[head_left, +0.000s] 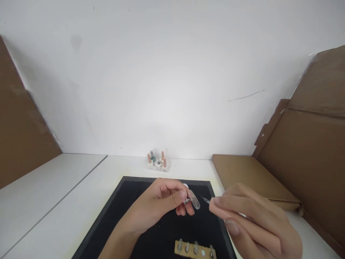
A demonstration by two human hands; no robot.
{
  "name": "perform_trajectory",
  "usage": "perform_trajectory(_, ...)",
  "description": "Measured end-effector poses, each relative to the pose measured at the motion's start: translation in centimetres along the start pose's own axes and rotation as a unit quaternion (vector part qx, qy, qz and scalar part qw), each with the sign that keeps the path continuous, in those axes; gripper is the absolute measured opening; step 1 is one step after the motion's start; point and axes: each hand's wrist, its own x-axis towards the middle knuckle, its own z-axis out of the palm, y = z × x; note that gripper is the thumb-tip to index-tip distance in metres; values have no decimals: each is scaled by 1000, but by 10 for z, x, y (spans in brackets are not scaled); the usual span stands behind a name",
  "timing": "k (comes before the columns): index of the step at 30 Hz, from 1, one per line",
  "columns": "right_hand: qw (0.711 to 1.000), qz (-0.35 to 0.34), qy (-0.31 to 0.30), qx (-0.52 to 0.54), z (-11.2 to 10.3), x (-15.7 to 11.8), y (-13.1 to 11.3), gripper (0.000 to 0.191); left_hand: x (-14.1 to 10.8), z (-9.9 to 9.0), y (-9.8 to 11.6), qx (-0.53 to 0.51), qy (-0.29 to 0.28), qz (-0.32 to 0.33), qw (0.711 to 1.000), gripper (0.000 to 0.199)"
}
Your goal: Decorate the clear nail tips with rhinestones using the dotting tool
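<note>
My left hand (164, 201) pinches a small metal stand (186, 201) between thumb and fingers. A clear false nail tip (194, 200) is fixed on the stand and points toward the right. My right hand (258, 219) is closed round the pink handle of a nail polish brush (242, 221). The brush's thin tip points left and is close to the nail tip, with a small gap between them. Below my hands, a tan holder strip (199, 250) carries several more clear nail tips on stands.
A black mat (151, 233) lies on the white table (67, 194). At the back, a clear rack (159, 167) holds several nail polish bottles, one without its cap. A flat cardboard box (242, 172) lies at the right. Cardboard panels (318, 144) flank the white wall.
</note>
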Motion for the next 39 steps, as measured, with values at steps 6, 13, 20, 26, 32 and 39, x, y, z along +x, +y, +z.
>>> perform_trajectory(6, 1000, -19, -13, -12, -1, 3, 1, 14, 0, 0, 1, 9, -8, 3, 1000, 29)
perform_trajectory(13, 1000, -15, -8, -2, 0, 2, 1, 15, 1, -1, 1, 10, -4, 2, 1000, 29)
perform_trajectory(20, 1000, -3, -24, 12, 0, 7, 0, 16, 1, 1, 3, 11, 0, 1, 1000, 30)
perform_trajectory(26, 1000, -11, -20, 4, 2, 13, -3, 17, 3, 2, 5, 18, 14, -5, 1000, 34)
perform_trajectory(32, 1000, -14, -23, -5, 3, 15, -6, 16, 4, 3, 5, 25, 26, -1, 999, 34)
perform_trajectory(39, 999, -2, -28, 18, 0, 10, -1, 16, 6, 0, 3, 31, 54, 16, 998, 30)
